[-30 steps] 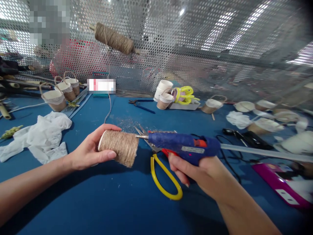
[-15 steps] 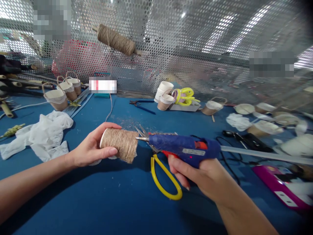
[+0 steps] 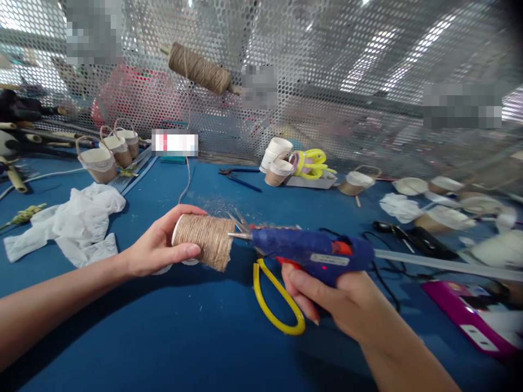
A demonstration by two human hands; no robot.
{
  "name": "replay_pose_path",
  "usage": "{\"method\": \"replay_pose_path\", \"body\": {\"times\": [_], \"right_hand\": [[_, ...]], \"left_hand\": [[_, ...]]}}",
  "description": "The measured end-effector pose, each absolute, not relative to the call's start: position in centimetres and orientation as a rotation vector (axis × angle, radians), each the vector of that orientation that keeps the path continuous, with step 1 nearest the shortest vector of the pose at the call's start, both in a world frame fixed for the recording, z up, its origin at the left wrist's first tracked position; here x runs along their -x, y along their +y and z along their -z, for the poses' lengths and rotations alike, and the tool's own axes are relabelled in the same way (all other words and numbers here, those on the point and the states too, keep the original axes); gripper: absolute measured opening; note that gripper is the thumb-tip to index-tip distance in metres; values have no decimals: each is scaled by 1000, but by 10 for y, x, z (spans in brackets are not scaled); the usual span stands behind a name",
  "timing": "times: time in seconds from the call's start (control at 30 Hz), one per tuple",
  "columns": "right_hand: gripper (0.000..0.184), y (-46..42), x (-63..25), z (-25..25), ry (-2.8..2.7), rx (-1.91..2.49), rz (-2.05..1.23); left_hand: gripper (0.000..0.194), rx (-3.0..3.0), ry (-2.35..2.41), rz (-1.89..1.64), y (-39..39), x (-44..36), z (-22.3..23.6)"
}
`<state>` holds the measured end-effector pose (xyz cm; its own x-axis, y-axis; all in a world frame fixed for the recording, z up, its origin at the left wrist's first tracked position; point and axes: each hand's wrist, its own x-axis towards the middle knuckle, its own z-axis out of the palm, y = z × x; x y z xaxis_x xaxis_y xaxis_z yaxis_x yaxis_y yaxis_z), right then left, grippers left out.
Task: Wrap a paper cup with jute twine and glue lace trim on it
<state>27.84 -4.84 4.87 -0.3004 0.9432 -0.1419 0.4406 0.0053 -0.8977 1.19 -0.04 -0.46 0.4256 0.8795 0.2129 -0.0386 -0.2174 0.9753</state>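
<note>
My left hand (image 3: 163, 245) grips a small paper cup wound with brown twine (image 3: 206, 239), tipped on its side with its white rim toward my palm. In my right hand (image 3: 322, 291) is a blue hot glue gun (image 3: 310, 253), a finger at its red trigger and a clear glue stick (image 3: 441, 267) out of its back. The metal nozzle meets or nearly meets the twine at the cup's far right end. Under the gun lie scissors with yellow handles (image 3: 280, 305), blades apart. A twine strand (image 3: 187, 179) runs up from behind the cup to a twine spool (image 3: 199, 68).
Several small handled baskets (image 3: 98, 163) stand at the left behind white cloth (image 3: 75, 223). Blue-handled pliers (image 3: 241, 179), white cups (image 3: 278, 152) and a grey box (image 3: 312, 179) sit at the back. Right are more baskets (image 3: 355, 182), a black cord (image 3: 382, 288) and a magenta box (image 3: 466, 318).
The view has shifted slightly, so everything sits a little further right. Both hands keep their hold, and the nozzle stays at the cup's end, with its twine edge turned very slightly.
</note>
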Motion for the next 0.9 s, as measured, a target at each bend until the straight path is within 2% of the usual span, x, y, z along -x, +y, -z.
{"method": "replay_pose_path", "body": {"times": [0.43, 0.57, 0.77, 0.9], "right_hand": [[33, -43, -276, -34, -1715, 1264, -1437], [32, -44, -272, -38, -1573, 1274, -1432], [27, -50, -269, -41, -1677, 1350, -1416], [32, -46, -274, -40, -1736, 1338, -1332]], "left_hand": [[48, -1360, 652, -887, -3, -16, 7], [47, -1336, 620, -883, -2, -16, 11], [48, -1338, 652, -883, -2, -16, 10], [48, -1377, 678, -921, -2, -17, 5]]}}
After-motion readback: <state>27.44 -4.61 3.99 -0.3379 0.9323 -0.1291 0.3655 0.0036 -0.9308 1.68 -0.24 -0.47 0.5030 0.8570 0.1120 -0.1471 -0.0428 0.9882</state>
